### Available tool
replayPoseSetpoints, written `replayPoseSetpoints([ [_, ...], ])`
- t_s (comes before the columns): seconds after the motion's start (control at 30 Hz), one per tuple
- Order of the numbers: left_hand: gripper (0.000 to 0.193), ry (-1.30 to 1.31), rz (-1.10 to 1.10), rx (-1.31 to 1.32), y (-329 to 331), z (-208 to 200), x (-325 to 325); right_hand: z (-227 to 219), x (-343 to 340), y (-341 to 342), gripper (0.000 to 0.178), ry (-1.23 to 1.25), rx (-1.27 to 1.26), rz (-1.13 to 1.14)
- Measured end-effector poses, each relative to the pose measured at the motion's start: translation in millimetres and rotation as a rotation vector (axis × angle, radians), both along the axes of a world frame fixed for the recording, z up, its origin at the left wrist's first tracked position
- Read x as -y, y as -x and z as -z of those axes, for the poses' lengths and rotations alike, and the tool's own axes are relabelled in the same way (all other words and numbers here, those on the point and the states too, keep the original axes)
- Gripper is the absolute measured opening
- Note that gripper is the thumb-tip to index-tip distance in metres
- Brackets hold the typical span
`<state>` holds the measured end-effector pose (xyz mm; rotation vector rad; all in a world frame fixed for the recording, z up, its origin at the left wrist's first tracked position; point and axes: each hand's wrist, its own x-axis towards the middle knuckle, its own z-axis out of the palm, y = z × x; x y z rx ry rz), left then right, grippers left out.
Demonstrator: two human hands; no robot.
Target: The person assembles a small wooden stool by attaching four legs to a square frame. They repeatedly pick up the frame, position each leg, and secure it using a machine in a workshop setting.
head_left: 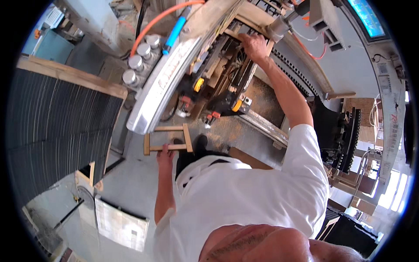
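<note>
Low on the left, my left hand (164, 158) is closed around the near rail of a small rectangular wooden frame (187, 136). That frame hangs over the floor beside my legs, its middle open. My right arm reaches far forward over a machine bed. There my right hand (254, 46) has its fingers curled down at a pale wooden strip (231, 33) lying in the machine; the fingertips are partly hidden. Nearer to me on the machine are two clamp units with yellow parts (198, 84) and red-and-white fittings (212, 118).
A tall stack of dark slats (65, 131) under a wooden beam stands left. A curved metal guard (150, 102), round metal knobs (136, 62), an orange hose (152, 24) and a blue marker (173, 38) lie beyond my left hand. A lit screen (366, 17) hangs far right. Sawdust covers the floor under the machine.
</note>
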<state>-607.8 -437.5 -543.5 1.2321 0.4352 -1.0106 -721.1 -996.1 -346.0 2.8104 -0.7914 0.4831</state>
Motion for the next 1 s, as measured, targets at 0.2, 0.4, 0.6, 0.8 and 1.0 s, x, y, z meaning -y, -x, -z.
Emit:
replayPoseSetpoints([
  [0.2, 0.035, -0.072, 0.067, 0.039, 15.5, -5.0, 22.3, 4.3, 14.1, 7.4, 0.037, -0.005, -0.062, 0.021],
  [0.4, 0.036, -0.102, 0.078, 0.04, 31.1, -8.7, 33.9, 7.2, 15.2, 7.2, 0.031, 0.03, -0.053, 0.02],
  [0.6, 0.038, -0.092, 0.037, 0.036, 34.0, -12.0, 40.3, 3.8, 10.2, 5.9, 0.032, 0.002, -0.019, 0.011],
  [0.8, 0.036, -0.051, -0.027, 0.048, 34.5, -22.2, 27.6, 8.8, 16.1, 9.9, 0.036, -0.037, 0.003, 0.019],
  [1.0, 0.037, -0.071, -0.096, 0.056, 27.7, -35.3, -12.2, 0.8, 4.6, 5.5, 0.037, -0.078, -0.009, 0.053],
])
